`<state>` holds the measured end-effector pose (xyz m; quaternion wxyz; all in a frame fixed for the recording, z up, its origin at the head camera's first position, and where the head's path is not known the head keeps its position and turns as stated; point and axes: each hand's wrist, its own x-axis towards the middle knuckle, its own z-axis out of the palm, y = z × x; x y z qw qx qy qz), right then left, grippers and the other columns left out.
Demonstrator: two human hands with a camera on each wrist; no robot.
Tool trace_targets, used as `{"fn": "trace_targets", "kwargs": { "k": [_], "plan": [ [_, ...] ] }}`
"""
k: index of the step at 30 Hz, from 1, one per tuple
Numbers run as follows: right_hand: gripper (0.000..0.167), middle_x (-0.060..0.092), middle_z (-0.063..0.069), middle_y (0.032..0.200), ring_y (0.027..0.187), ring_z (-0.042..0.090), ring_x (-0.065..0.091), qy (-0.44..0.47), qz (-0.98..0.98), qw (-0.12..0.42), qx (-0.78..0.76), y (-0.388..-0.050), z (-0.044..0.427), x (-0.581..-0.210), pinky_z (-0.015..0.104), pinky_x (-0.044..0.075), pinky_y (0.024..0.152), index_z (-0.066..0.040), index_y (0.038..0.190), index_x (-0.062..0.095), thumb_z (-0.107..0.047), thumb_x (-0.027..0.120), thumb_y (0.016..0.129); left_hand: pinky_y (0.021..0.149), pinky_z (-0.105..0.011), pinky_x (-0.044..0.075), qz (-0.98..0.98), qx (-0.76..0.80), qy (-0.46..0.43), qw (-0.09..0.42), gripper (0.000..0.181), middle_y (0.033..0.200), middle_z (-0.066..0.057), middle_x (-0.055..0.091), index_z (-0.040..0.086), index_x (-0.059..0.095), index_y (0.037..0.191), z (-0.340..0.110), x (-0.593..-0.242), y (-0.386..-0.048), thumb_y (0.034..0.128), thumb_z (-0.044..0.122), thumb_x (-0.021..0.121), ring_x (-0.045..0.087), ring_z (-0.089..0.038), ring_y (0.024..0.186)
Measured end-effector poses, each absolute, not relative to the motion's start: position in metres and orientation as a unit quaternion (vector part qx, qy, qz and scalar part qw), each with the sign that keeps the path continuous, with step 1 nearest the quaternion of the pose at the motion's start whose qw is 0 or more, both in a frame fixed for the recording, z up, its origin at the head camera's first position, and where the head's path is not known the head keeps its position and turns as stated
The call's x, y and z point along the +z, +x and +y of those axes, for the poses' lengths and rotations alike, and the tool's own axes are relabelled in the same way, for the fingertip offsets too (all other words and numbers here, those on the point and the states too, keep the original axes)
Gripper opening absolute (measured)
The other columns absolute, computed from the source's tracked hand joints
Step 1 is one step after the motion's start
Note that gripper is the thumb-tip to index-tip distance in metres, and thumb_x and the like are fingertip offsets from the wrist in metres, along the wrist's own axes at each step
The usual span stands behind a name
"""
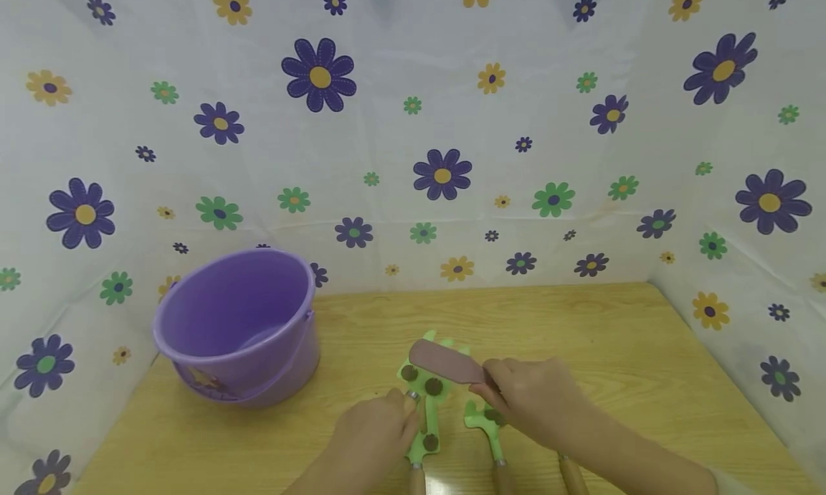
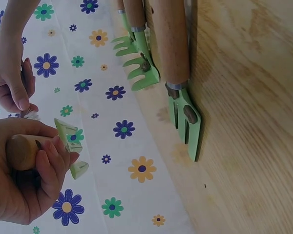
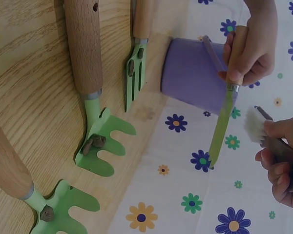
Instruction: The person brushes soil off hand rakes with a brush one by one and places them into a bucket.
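In the head view my left hand (image 1: 377, 430) grips the wooden handle of a small garden fork (image 1: 422, 379). Its green head carries brown clumps (image 1: 434, 387) and is raised above the table. My right hand (image 1: 538, 398) holds a brush (image 1: 445, 362) with a mauve back, which covers part of the fork head. White bristles (image 3: 255, 127) show in the right wrist view, facing the fork, which is seen edge-on there. From the head view I cannot tell whether bristles and fork touch. The left wrist view shows the fork's handle end (image 2: 22, 152) inside my curled left fingers.
On the wooden table (image 1: 361, 323) lie a slotted green fork (image 2: 193, 129), a green rake (image 3: 105, 158) and another green rake (image 3: 66, 207), each with brown clumps and a wooden handle. A purple bucket (image 1: 303, 359) stands at left. Behind hangs a flowered sheet (image 1: 387, 143).
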<state>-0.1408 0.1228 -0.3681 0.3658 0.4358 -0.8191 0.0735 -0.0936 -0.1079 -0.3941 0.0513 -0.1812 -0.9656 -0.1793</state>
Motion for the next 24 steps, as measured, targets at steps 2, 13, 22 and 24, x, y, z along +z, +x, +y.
{"fn": "trace_targets", "kwargs": {
  "k": [2, 13, 22, 24],
  "plan": [
    [0.055, 0.049, -0.009, 0.051, 0.039, -0.003, 0.032, 0.434, -0.823, 0.361, 0.070, -0.140, 0.122, -0.368, 0.007, 0.014, 0.036, -0.012, 0.067, 0.053, -0.043, 0.024, 0.103, 0.036, -0.010, 0.025, -0.964, -0.175, -0.190, 0.061, 0.034, 0.057, 0.008, 0.033, 0.015, 0.040, 0.063, -0.106, -0.392, -0.095, 0.0946, 0.016, 0.052, 0.027, 0.000, 0.044],
    [0.058, 0.051, -0.007, 0.051, 0.037, -0.001, 0.037, 0.427, -0.820, 0.377, 0.052, -0.133, 0.106, -0.371, 0.009, 0.017, 0.033, -0.009, 0.069, 0.057, -0.040, 0.023, 0.104, 0.036, -0.008, 0.026, -0.962, -0.156, -0.220, 0.053, 0.034, 0.059, 0.007, 0.034, 0.014, 0.043, 0.062, -0.109, -0.388, -0.095, 0.0934, 0.012, 0.056, 0.028, 0.000, 0.045],
    [0.056, 0.034, -0.009, 0.048, 0.042, -0.002, 0.016, 0.435, -0.827, 0.355, 0.038, -0.136, 0.104, -0.381, 0.010, 0.006, 0.038, -0.011, 0.068, 0.054, -0.041, 0.022, 0.104, 0.038, -0.011, 0.024, -0.961, -0.172, -0.205, 0.066, 0.036, 0.058, 0.007, 0.034, 0.016, 0.039, 0.060, -0.108, -0.385, -0.094, 0.0922, 0.014, 0.055, 0.028, -0.002, 0.048],
    [0.056, 0.036, -0.008, 0.048, 0.041, -0.002, 0.019, 0.432, -0.826, 0.361, 0.036, -0.138, 0.104, -0.382, 0.011, 0.007, 0.037, -0.011, 0.069, 0.055, -0.041, 0.022, 0.103, 0.039, -0.011, 0.024, -0.961, -0.173, -0.206, 0.063, 0.037, 0.058, 0.007, 0.034, 0.016, 0.039, 0.060, -0.108, -0.385, -0.094, 0.0924, 0.015, 0.055, 0.028, -0.003, 0.048]
  ]
}}
